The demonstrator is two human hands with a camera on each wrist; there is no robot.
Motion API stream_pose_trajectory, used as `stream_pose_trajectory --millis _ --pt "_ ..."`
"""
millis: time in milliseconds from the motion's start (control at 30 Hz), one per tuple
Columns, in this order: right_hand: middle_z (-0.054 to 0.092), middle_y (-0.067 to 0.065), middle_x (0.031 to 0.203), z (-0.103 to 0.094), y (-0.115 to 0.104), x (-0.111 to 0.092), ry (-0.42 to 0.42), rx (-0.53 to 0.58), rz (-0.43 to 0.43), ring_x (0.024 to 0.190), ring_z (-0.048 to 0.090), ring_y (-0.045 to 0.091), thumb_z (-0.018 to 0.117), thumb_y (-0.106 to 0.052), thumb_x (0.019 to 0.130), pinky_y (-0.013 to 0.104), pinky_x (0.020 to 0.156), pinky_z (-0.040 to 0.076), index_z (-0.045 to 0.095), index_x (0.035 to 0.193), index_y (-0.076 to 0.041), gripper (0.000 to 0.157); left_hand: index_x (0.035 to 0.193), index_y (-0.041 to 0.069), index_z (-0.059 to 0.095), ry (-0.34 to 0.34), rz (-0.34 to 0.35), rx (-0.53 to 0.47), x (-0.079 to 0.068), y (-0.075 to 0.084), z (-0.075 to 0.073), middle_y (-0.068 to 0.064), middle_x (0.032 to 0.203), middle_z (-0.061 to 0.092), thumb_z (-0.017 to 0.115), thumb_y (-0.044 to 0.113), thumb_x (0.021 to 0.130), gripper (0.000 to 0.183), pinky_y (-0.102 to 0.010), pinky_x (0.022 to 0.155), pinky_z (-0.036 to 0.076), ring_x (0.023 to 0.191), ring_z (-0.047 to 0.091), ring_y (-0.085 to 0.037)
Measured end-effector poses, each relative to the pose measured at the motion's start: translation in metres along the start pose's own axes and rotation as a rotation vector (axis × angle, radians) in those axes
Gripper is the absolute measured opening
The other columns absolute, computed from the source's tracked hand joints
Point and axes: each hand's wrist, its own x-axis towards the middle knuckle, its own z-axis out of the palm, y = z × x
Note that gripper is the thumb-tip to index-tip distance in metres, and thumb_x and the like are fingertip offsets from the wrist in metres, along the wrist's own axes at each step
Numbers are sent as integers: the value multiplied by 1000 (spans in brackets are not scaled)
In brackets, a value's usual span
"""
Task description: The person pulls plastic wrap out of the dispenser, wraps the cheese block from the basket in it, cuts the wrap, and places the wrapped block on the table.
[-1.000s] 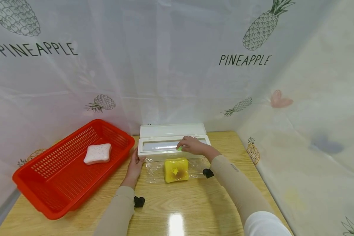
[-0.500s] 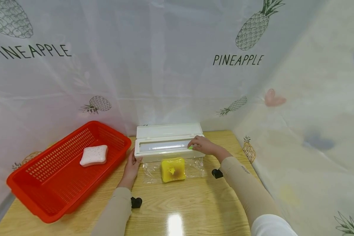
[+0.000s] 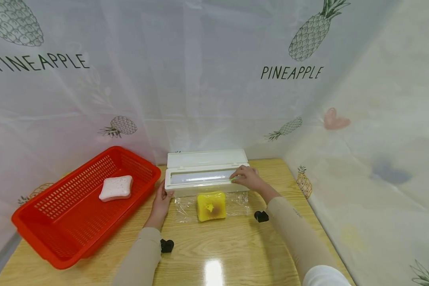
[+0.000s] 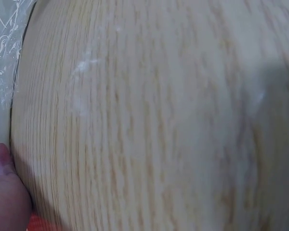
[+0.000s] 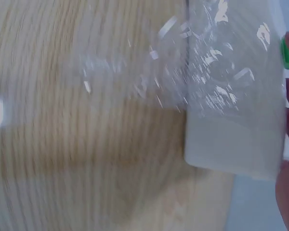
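Note:
A white cling film dispenser stands on the table with its lid raised and a pale roll inside. My left hand holds its left end, the thumb on the front face. Near the right end, my right hand pinches a small green slide cutter on the front top edge. A strip of clear film hangs over the front onto the table. Close before the dispenser, on this film, lies a yellow toast-shaped piece with a brown patch and a star shape.
At the left, a red plastic basket stands at an angle, with a whitish speckled bread-shaped piece in it. A pineapple-print curtain hangs behind the wooden table. Black wrist cameras stick out from both sleeves.
My right hand has slid the green cutter rightward along the dispenser's edge, from right of centre to near its right end. My left hand stays at the left end.

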Motion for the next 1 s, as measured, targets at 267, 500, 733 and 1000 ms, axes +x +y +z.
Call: stream_pose_trajectory --millis 267,500,733,1000 --pt "57 -4 98 10 -2 -1 111 84 32 101 49 22 73 -23 88 55 101 23 75 97 -20 9 157 15 15 -7 -102 5 4 2 1 -24 154 28 50 18 102 65 -51 111 27 135 34 -41" --pt "57 1 100 11 0 -3 135 210 58 101 50 23 74 -14 88 46 91 44 75 95 -12 8 157 12 14 -2 -100 3 4 3 1 -26 153 29 49 16 102 65 -50 111 27 135 35 -40" --pt "55 10 113 12 13 -16 236 355 91 117 46 31 72 -10 89 54 102 37 73 95 -3 8 156 16 19 3 -40 -2 0 3 3 -26 152 30 52 27 101 65 -50 110 29 134 36 -42" --pt "20 12 157 27 21 -23 387 563 123 144 13 36 72 -10 89 60 109 26 72 99 5 18 156 13 17 -10 -50 -39 1 3 1 -23 155 25 50 19 102 63 -50 113 23 140 27 -38"
